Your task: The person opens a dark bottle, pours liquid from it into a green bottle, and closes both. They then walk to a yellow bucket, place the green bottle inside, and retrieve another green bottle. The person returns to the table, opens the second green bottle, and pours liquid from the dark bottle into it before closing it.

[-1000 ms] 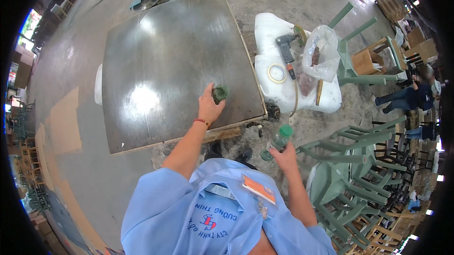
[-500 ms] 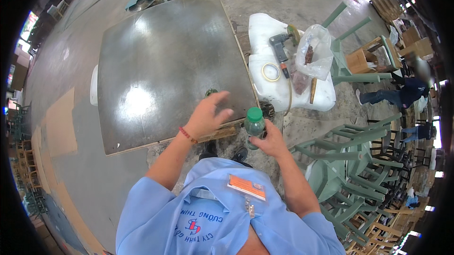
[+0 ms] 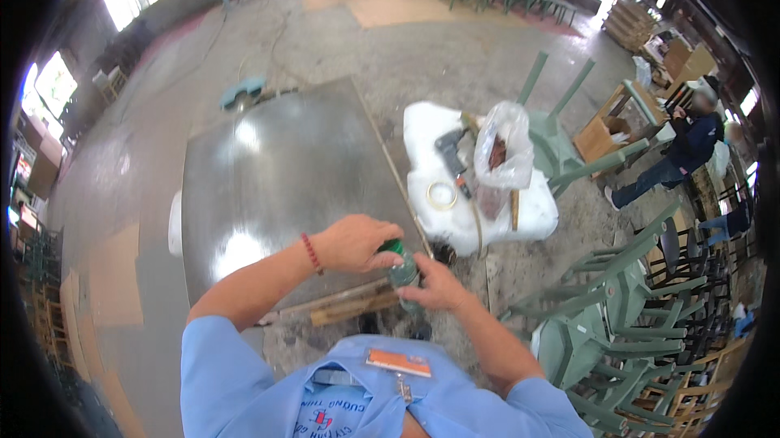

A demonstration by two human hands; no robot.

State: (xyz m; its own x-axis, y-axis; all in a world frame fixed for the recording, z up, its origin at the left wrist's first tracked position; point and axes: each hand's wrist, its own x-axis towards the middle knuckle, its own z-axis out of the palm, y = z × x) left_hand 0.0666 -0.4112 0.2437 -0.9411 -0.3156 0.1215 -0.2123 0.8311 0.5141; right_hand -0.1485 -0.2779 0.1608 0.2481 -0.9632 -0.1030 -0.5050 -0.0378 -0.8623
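Note:
Over the near edge of a shiny grey-topped table (image 3: pixel 301 170), my right hand (image 3: pixel 439 285) grips a clear plastic bottle (image 3: pixel 404 274) round its body. My left hand (image 3: pixel 357 243), with a red bead bracelet (image 3: pixel 311 253) at its wrist, has its fingers closed on the bottle's green cap (image 3: pixel 393 246). The cap is at the bottle's top, partly covered by the fingers. I cannot tell whether it is loose or tight.
Right of the table, a white padded surface (image 3: pixel 431 125) bears a power tool (image 3: pixel 451 152), a tape roll (image 3: pixel 442 196) and a clear plastic bag (image 3: pixel 505 141). Green chairs (image 3: pixel 569 344) are stacked at the right. Beyond them stands a person (image 3: pixel 686 145) in dark clothes. A blue-topped object (image 3: pixel 242 93) lies past the table.
My left hand has moved from above the table to the green cap and closed on it. The bottle in my right hand has shifted left. The view has tilted up, showing more floor ahead.

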